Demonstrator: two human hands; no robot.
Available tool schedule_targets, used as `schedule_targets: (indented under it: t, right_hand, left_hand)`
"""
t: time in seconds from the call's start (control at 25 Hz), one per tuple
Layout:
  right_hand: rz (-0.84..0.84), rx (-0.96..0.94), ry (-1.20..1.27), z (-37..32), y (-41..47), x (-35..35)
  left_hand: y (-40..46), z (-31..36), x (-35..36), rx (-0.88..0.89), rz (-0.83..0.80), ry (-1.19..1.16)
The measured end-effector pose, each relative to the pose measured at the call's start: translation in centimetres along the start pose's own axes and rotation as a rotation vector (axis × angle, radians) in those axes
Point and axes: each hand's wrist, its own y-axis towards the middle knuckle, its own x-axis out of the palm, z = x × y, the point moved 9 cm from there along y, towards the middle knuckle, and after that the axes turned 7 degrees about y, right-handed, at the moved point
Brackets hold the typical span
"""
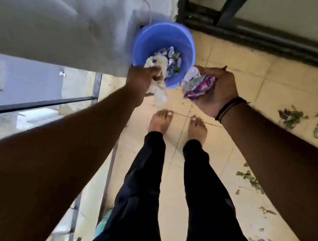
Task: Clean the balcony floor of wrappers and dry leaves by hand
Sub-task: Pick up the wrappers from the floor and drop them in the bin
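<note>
Floor [231,73]: tiled, with dry leaves [290,117] scattered from 2 to 5 o'clock, still uncollected. Bucket [165,38]: blue, at 12 o'clock by the wall, partly filled with wrappers. Left hand [141,77]: arm extended, fingers closed on white wrappers [159,91] at the bucket's near rim. Right hand [216,91]: palm up just beside the rim, cupping purple wrappers [198,85]. Judgement: wrappers are light, crinkly and slippery; bunch them whole. Leaves look brittle; scoop, do not pinch.

Cream tiled floor [231,73], grey wall [46,14], dark metal railing [35,104] and door frame [266,39] in daylight.
</note>
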Motion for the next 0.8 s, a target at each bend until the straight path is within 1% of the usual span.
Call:
schedule_targets:
  t: [0.12, 0.2, 0.32, 0.44, 0.52, 0.6, 0.64, 0.72, 0.76, 0.8]
  right_hand:
    - [0.077, 0.032, -0.062, 1.9, 4.4, 0.1]
    - [0.136, 0.039, -0.072, 2.5, 6.2, -0.3]
    - [0.152, 0.031, -0.062, 2.8, 6.9, 0.3]
    - [0.182, 0.023, -0.043, 3.2, 7.2, 0.2]
    - [0.22, 0.002, -0.036, 3.3, 7.0, 0.0]
    - [0.264, -0.013, -0.044, 3.3, 6.7, 0.0]
    - [0.284, -0.02, -0.049, 3.4, 6.7, 0.1]
    - [0.286, -0.029, -0.084, 3.6, 6.6, 0.7]
    - [0.27, -0.025, -0.085, 3.7, 6.7, 1.1]
    - [0.254, -0.02, -0.082, 3.7, 6.8, 1.6]
  left_hand:
    - [3.7, 0.1, -0.3, 0.003, -0.01, -0.017]
    - [5.6, -0.3, -0.3, 0.002, 0.012, -0.045]
    - [6.5, -1.6, -0.7, -0.045, 0.053, -0.076]
    - [6.1, -2.0, -0.9, -0.061, 0.053, -0.076]
    - [5.9, -2.0, -1.1, -0.074, 0.062, -0.141]
    - [5.9, -1.8, -1.5, -0.076, 0.063, -0.27]
    - [6.0, -1.6, -1.6, -0.063, 0.034, -0.316]
    - [6.1, -0.9, -1.0, -0.019, -0.099, -0.359]
    - [6.2, -0.8, -0.8, -0.006, -0.147, -0.352]
    - [6.1, -0.9, -0.7, -0.012, -0.158, -0.317]
